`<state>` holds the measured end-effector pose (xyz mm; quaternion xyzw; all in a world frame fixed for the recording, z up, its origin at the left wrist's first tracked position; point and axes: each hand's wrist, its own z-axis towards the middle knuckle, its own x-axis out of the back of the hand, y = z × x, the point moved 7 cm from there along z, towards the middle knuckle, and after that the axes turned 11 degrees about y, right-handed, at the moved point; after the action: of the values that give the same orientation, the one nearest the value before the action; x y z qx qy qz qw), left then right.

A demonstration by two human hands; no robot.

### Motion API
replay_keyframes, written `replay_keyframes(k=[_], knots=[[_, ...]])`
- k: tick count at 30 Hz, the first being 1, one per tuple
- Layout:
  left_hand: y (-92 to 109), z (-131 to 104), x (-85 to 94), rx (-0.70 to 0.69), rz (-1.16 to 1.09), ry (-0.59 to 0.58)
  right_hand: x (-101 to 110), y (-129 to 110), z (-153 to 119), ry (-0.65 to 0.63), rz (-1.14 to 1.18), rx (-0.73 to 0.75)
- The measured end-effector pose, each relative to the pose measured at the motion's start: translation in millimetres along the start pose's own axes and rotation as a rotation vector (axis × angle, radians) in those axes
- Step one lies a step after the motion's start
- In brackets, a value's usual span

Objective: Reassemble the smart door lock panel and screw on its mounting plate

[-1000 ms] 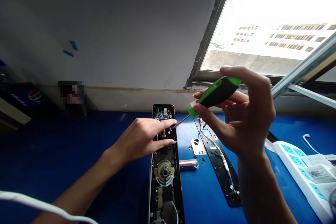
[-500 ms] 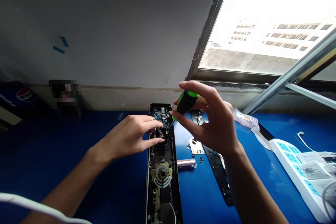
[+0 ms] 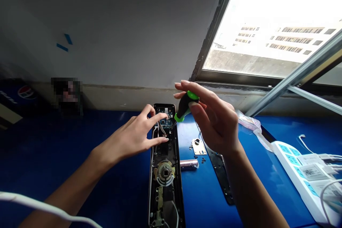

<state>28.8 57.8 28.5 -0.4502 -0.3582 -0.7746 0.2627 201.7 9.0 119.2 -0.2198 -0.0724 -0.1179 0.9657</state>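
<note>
The right hand (image 3: 215,119) pinches the fat handle of a screwdriver (image 3: 184,108) between the thumb and the fingers. The thin metal rod slants down and left from this grip into a long black case (image 3: 180,181). I cannot tell if the tip touches a screw.

The left hand (image 3: 133,130) lies to the left of that grip, with its thumb and first finger spread apart over the case. The first finger is at the board (image 3: 165,124), and the thumb reaches the case just below it. Wires (image 3: 161,129) run in the gap between these 2. I cannot tell if the finger presses on them.

Below both grips, a round part (image 3: 165,173) sits in the case. Below the right grip, outside the case, are a small plate (image 3: 198,147), some tiny screws (image 3: 203,160) and a pink roll (image 3: 189,164). A long black strip (image 3: 221,174) lies partly under the right arm. Farther right is a white power strip (image 3: 290,162).
</note>
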Motion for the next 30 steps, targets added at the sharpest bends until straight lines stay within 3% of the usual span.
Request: replay_keyframes(k=[5, 10, 16, 21, 27, 30], knots=[[-0.8, -0.9, -3.3, 0.031, -0.013, 0.004, 9.1, -0.1, 0.9, 0.101, -0.043, 0.075], [3.9, 0.6, -4.0, 0.009, -0.009, 0.016, 3.6, 2.5, 0.4, 0.011, 0.053, -0.015], [7.4, 1.3, -3.3, 0.001, -0.009, 0.020, 11.1, -1.8, 1.5, 0.072, -0.039, 0.080], [6.4, 1.6, -4.1, -0.011, 0.000, 0.032, 2.5, -4.6, 1.5, -0.057, 0.035, 0.037], [8.0, 1.7, -3.3, -0.041, 0.008, 0.031, 13.4, -3.6, 2.0, 0.077, -0.044, 0.097], [8.0, 1.5, -3.1, -0.040, 0.006, 0.028, 10.0, -2.2, 1.9, 0.015, -0.072, 0.058]])
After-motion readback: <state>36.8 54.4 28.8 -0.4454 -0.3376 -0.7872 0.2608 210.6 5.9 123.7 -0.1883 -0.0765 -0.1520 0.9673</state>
